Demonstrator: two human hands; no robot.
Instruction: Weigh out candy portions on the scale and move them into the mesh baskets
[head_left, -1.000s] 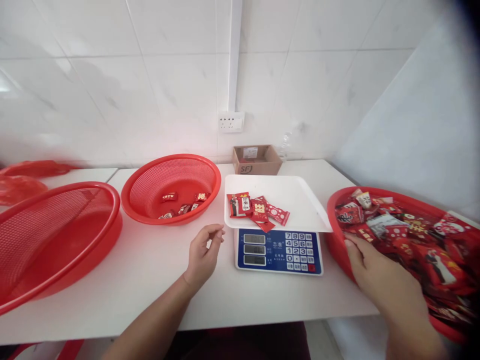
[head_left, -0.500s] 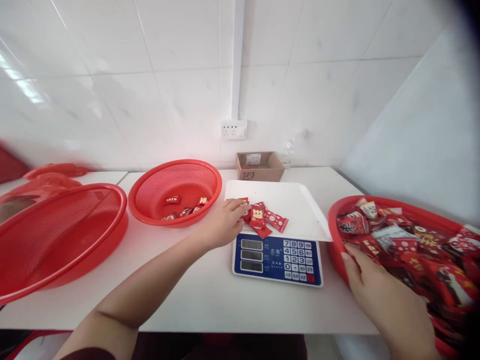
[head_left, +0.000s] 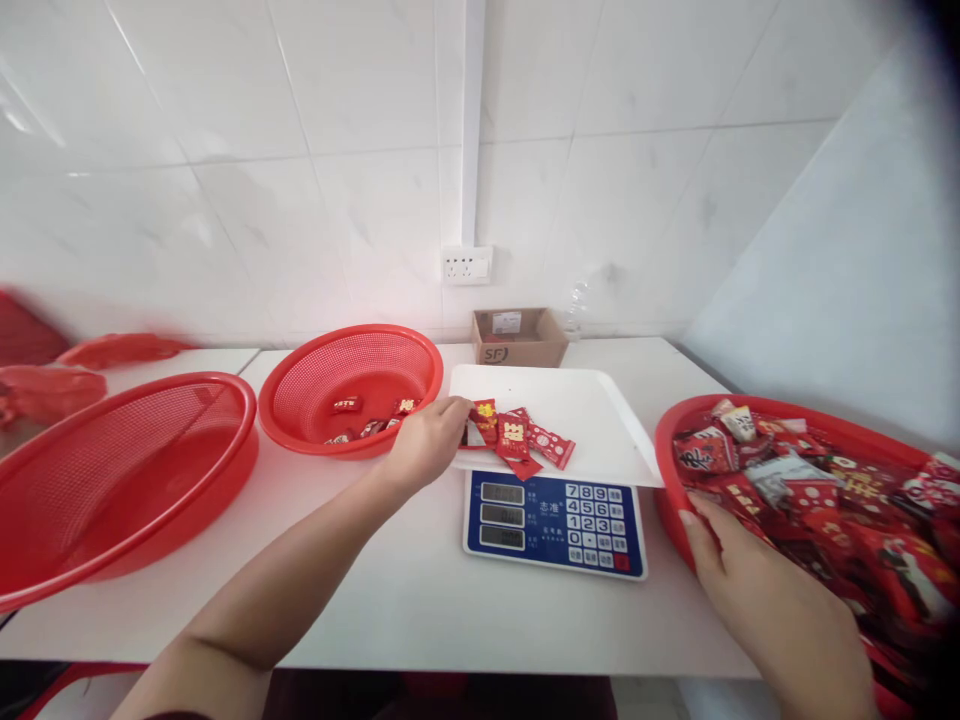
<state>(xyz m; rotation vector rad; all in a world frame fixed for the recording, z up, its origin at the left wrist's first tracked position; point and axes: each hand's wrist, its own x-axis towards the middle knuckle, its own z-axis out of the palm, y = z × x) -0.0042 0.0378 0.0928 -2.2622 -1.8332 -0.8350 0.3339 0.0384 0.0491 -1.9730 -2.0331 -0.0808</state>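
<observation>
My left hand (head_left: 429, 440) is at the left edge of the scale's white pan (head_left: 592, 400), its fingers pinched together at a small dark-and-white wrapped candy (head_left: 475, 434); the fingertips partly hide the hold. Right beside it on the pan lies a small pile of red wrapped candies (head_left: 513, 436). Below the pan is the scale's blue panel (head_left: 555, 500) with number keys and three displays. My right hand (head_left: 780, 600) grips the rim of a red basket (head_left: 679, 420) full of mixed wrapped candies (head_left: 840, 490). Its thumb shows at the rim; the other fingers are mostly hidden.
A red mesh basket (head_left: 289, 385) holding several candies stands left of the scale. Another, larger red basket (head_left: 127, 400) is at the far left, with red plastic bags (head_left: 124, 348) behind. A small cardboard box (head_left: 521, 350) stands behind the pan, near the wall socket (head_left: 467, 265).
My left hand has drawn left across the pan, uncovering more of the candy pile, and its fingers have closed. My right hand stays on the basket rim.
</observation>
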